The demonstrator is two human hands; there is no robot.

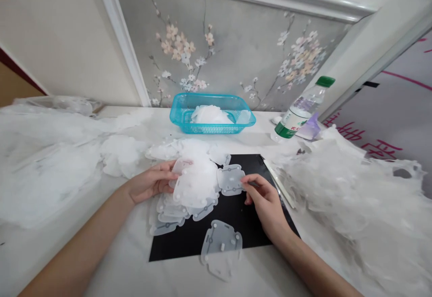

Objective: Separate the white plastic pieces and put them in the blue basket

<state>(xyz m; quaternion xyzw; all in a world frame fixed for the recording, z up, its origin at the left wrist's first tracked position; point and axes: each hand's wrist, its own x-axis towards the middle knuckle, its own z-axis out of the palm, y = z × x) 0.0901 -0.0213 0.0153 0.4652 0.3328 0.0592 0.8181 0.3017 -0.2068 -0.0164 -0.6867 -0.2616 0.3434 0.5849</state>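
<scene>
L hand (pixel 151 182) & R hand (pixel 266 202) work over a black mat (pixel 178 245) on a white table (pixel 124 261). R thumb & fingertips are clamped on the R edge of a translucent plastic piece (pixel 231 180), lobed, w/ small round dots; it's above the mat, just R of a pile (pixel 197 182) of similar pieces, broad face up. It's near-square, so can't tell its long axis. L fingers & thumb are closed on the pile's L edge; can't tell how many pcs they grip.

A loose piece (pixel 222 247) lies nearer the viewer, overhanging the mat's front edge, long axis running roughly front-to-back.

Behind: turquoise plastic basket (pixel 177 108) w/ white pcs inside. To its R, a clear bottle (pixel 315 94), green cap, tilted R in view; label (pixel 290 120) is white & green w/ red Chinese chars, partly turned away, the 1st approx. 农. Far R, a pale panel (pixel 401 108) has magenta handwriting (pixel 380 148), too skewed to read.
</scene>
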